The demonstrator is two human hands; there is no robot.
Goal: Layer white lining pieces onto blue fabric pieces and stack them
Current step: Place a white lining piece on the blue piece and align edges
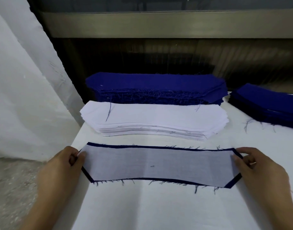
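Note:
A thin white lining piece [159, 165] lies on a blue fabric piece [119, 146], whose dark edge shows all round it, on the white table [159, 209]. My left hand [62, 168] pinches the pair's left end with thumb on top. My right hand [260, 170] pinches the right end the same way. Behind them sits a stack of white lining pieces [152, 118]. Further back is a thick stack of blue fabric pieces [155, 87].
Another pile of blue pieces [266, 103] lies at the right edge of the table. White cloth [21, 80] hangs at the left beside the table. A dark machine front with a metal rail [159, 24] runs across the back. Loose threads are scattered on the table.

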